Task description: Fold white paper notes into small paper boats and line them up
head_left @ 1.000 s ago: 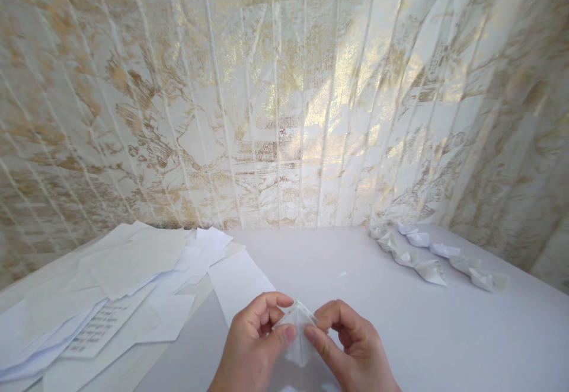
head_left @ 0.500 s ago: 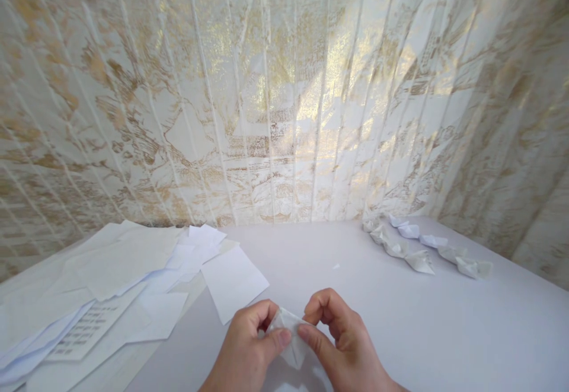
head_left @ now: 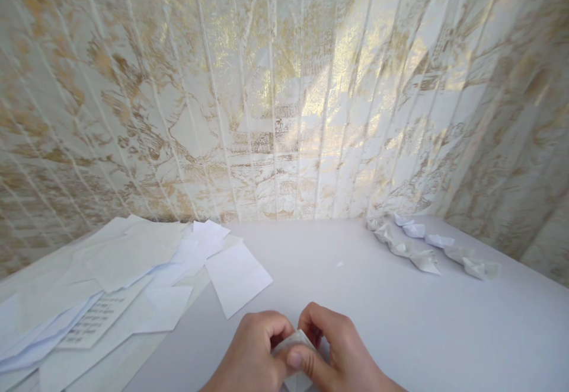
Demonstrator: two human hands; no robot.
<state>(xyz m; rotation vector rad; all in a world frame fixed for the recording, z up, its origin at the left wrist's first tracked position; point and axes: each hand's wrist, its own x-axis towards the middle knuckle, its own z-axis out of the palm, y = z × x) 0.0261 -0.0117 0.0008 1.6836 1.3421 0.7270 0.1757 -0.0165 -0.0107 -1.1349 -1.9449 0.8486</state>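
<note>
A small piece of folded white paper [head_left: 299, 338] is held between my two hands at the bottom middle of the view. My left hand [head_left: 258, 347] grips its left side, fingers curled behind it. From the right, my right hand [head_left: 335, 344] pinches it, with the thumb lying across the front over the paper and near the left thumb. The fingers hide much of the paper, and its lower tip shows beneath the thumbs. A square white sheet [head_left: 239, 279] lies on the table just beyond my left hand.
Overlapping white papers [head_left: 128, 255], one with printed lines [head_left: 95, 321], cover the table's left side. Two rows of small folded paper shapes [head_left: 424, 260] stand at the back right. A tiny paper scrap [head_left: 339, 264] lies mid-table. Behind the white table [head_left: 422, 332] hangs a gold-patterned curtain [head_left: 284, 113].
My hands have come closer together and slightly lower, now covering more of the folded paper. The right thumb has moved left across it. The view has shifted a little.
</note>
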